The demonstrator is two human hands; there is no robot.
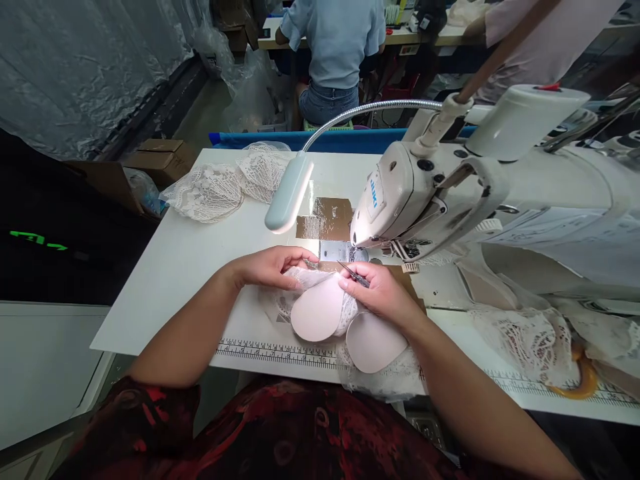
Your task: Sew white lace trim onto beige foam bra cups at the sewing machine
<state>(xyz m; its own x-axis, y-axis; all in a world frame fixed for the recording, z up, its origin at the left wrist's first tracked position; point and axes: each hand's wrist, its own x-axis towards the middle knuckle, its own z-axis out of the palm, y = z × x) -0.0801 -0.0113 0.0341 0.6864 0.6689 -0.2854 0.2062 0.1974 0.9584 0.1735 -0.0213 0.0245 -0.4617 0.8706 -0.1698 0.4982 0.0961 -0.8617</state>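
Observation:
A white lace bra piece [345,313] with two smooth, pale pink cups lies in front of the sewing machine [380,193]. One cup [316,312] is between my hands and the other cup [376,341] hangs closer to the table's front edge. My left hand [277,267] is closed on the lace at the left, thumb on top. In my right hand [377,290] are small dark thread snips [357,275], tips pointing up and left. The same hand's thumb and fingers pinch the bra's upper edge. Just beyond both hands is the metal needle plate [334,251].
A lamp [289,193] on a bendy neck hangs over the table. White lace pieces [215,190] lie at the back left, more lace [525,340] at the right, near an orange ring [583,380]. A printed ruler [280,353] runs along the front edge. A person [340,47] sits beyond.

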